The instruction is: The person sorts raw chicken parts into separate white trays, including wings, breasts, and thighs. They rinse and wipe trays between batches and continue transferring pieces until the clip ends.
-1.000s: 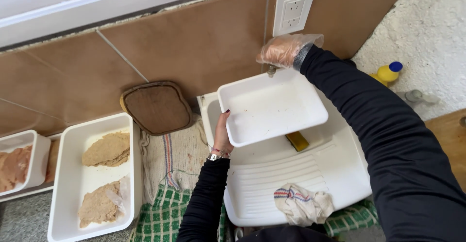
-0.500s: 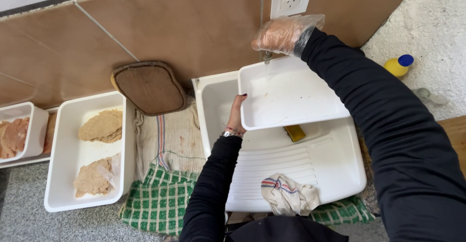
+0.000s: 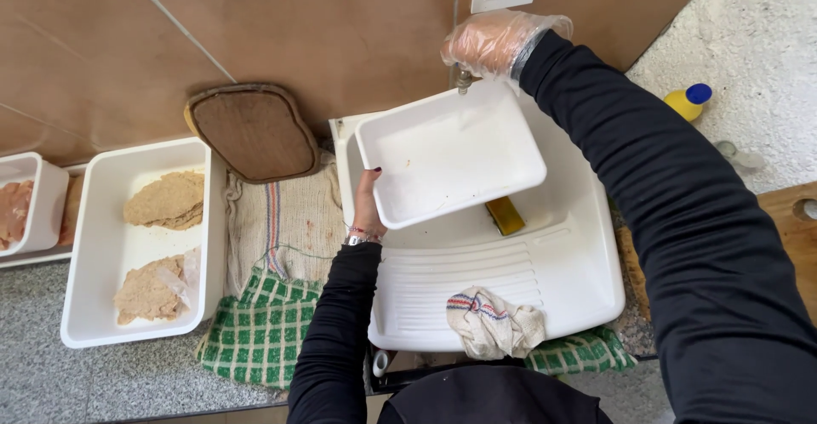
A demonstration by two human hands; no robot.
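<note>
The left hand [image 3: 368,207] grips the near-left rim of a white rectangular tray [image 3: 451,153], fingers curled under the edge and thumb on the lip, holding it up above the white sink [image 3: 562,279] rather than letting it rest there. It appears tipped slightly so that its far edge sits right beneath the tap [image 3: 464,78], a placement that looks chosen to catch water in its open face. The tray's long axis runs from lower left to upper right, its hollow facing up toward the camera, with a few specks on its floor. The right hand [image 3: 492,43], in a clear plastic glove, is closed over the tap's top at the tiled wall [image 3: 281,33]. Under the tray a yellow sponge [image 3: 505,216] lies in the basin, and a crumpled striped cloth [image 3: 494,322] sits on the ribbed drainer. On the counter [image 3: 51,381] to the left stand a brown board [image 3: 254,132] leaning against the wall, a green checked towel [image 3: 259,335] and a larger white tray [image 3: 94,305] holding breaded cutlets [image 3: 166,200].
</note>
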